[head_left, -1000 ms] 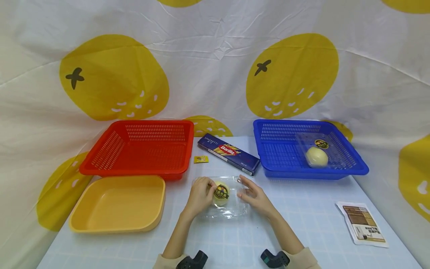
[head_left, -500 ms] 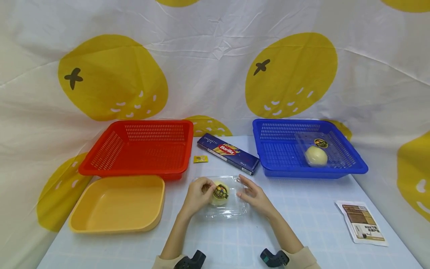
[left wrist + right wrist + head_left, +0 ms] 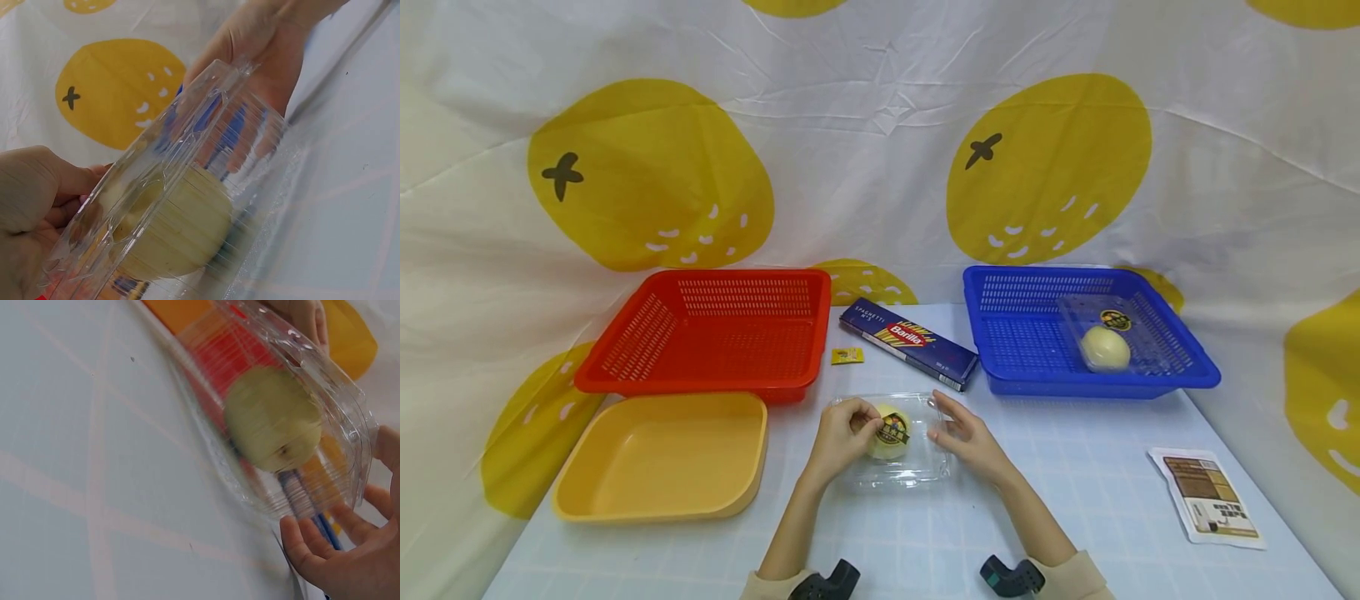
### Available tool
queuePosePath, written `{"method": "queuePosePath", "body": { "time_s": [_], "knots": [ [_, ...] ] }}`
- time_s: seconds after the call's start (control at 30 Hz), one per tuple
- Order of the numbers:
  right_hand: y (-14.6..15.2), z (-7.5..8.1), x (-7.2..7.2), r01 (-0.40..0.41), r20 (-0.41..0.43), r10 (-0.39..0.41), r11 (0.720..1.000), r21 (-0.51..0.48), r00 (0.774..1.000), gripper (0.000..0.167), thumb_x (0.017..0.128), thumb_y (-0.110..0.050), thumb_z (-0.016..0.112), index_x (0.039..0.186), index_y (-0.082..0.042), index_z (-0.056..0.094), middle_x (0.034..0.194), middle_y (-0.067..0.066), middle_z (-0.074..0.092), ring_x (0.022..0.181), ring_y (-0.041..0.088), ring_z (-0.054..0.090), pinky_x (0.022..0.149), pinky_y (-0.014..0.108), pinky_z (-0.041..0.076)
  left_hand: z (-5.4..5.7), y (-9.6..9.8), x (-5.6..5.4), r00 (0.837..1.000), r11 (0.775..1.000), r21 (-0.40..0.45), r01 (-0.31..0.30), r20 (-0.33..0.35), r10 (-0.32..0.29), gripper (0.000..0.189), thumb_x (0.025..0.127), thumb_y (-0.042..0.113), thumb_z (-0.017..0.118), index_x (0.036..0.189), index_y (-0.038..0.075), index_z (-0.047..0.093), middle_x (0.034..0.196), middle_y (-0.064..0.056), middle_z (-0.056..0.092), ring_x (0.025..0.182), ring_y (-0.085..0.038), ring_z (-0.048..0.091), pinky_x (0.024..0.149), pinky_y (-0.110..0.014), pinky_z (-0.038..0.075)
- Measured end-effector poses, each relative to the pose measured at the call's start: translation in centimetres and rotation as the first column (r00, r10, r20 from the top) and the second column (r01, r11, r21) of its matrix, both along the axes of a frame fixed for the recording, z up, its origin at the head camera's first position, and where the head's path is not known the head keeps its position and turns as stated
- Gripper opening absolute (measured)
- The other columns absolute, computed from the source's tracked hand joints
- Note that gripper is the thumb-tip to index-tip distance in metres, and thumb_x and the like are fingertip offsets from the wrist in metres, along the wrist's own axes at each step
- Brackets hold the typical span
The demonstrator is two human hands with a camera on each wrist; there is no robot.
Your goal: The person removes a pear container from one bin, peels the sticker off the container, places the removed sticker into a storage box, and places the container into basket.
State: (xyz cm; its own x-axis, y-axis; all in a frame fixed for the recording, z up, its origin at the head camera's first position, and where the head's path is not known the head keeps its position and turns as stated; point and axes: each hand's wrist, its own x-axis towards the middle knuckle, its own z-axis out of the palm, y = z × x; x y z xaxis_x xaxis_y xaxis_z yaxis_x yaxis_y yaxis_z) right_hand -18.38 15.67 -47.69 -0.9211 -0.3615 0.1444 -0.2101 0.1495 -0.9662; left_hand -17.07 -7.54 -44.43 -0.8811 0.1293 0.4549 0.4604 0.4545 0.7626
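Left hand [image 3: 841,435] pinches the round black-and-gold label [image 3: 894,429], right hand [image 3: 973,442] braces the clear plastic box [image 3: 917,467] with spread fingers, and one sharp tug could skid it!

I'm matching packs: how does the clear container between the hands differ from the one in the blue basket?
The front container lies on the table with the left hand and right hand at it; the rear container sits in the blue basket, untouched.
In the head view, the front container's label overlaps its round item, while the rear container's shows beyond its own.
Both are clear, with one pale round item each.
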Motion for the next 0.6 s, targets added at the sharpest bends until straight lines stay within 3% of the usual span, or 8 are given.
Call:
{"method": "queuePosePath", "body": {
  "time_s": [0.6],
  "knots": [
    [0.05,-0.08,-0.08,-0.017,0.007,0.017,1.0,0.005,1.0,0.063,0.089,-0.007,0.062,0.143,0.002,0.032,0.145,0.023,0.035,0.135,0.039,0.029,0.108,0.049,0.026,-0.19,-0.03,0.03,0.997,0.994,0.093,0.053,0.048,-0.057,0.012,0.075,-0.008,0.069,0.072,0.001,0.063,0.064,-0.001,0.055,0.059,-0.008,0.042,0.053,-0.015,0.033]
  ]
}}
